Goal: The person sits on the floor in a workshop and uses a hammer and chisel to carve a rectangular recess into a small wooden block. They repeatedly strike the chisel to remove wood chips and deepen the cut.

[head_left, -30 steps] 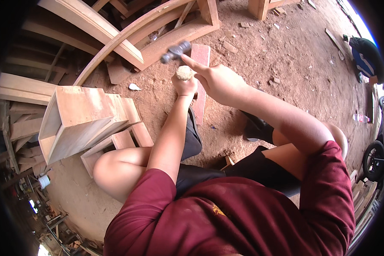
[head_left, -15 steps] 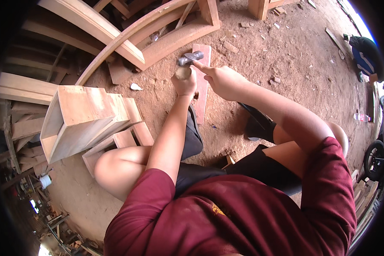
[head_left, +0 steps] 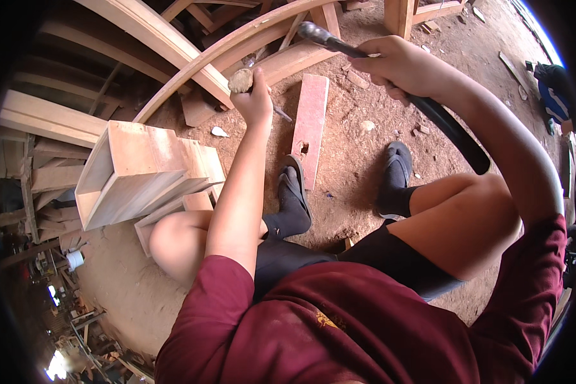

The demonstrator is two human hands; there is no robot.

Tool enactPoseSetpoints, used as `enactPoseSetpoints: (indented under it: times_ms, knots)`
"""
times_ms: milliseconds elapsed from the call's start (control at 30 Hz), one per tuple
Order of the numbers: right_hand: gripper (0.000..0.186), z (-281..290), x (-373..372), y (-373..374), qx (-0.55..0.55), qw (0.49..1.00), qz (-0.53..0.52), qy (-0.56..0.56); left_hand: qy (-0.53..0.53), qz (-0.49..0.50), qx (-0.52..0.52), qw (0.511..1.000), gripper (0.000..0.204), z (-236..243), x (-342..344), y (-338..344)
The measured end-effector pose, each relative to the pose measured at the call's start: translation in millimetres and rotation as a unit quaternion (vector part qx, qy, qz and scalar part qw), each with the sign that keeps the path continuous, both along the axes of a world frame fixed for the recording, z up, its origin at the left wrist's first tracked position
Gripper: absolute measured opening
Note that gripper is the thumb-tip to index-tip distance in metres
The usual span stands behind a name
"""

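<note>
A yellow print (head_left: 325, 318), too small to make out, showed on the shirt (head_left: 365, 326), nearer the body than either hand. The floor (head_left: 352, 185), dotted with wood scraps (head_left: 357, 79), spread below the right hand (head_left: 406, 67), while a curved frame (head_left: 217, 50) bounded the space just beyond the left hand (head_left: 255, 105), and the left foot (head_left: 291, 200) stood beside the board's near end. The left hand was closed around the chisel (head_left: 241, 80), its tip apart from the board (head_left: 311, 118), which lay on the floor between the hands, and the right hand gripped the raised hammer (head_left: 443, 121) by its handle.
</note>
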State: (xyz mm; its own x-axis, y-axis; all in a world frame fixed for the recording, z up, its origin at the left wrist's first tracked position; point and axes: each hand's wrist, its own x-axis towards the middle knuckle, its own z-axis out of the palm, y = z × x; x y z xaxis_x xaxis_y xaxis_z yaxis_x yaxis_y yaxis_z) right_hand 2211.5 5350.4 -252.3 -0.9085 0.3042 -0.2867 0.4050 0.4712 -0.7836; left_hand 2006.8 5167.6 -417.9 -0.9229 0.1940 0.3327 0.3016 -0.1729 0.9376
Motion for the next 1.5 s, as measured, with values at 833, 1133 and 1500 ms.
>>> enactPoseSetpoints:
  times_ms: [833,1133,1500]
  knots:
    - [0.034,-53.8,-27.9,-10.7,-0.210,0.970,-0.115,-0.039,0.229,-0.061,-0.279,0.930,0.043,-47.1,64.5,-28.4]
    - [0.033,-86.7,-32.6,39.0,-0.247,0.957,-0.140,-0.059,0.069,-0.179,-0.657,0.729,0.029,-201.5,70.5,-91.5]
    - [0.032,-76.8,-37.2,35.9,-0.271,0.956,-0.112,-0.027,0.027,-0.250,-0.660,0.708,0.021,-202.2,50.7,-81.7]
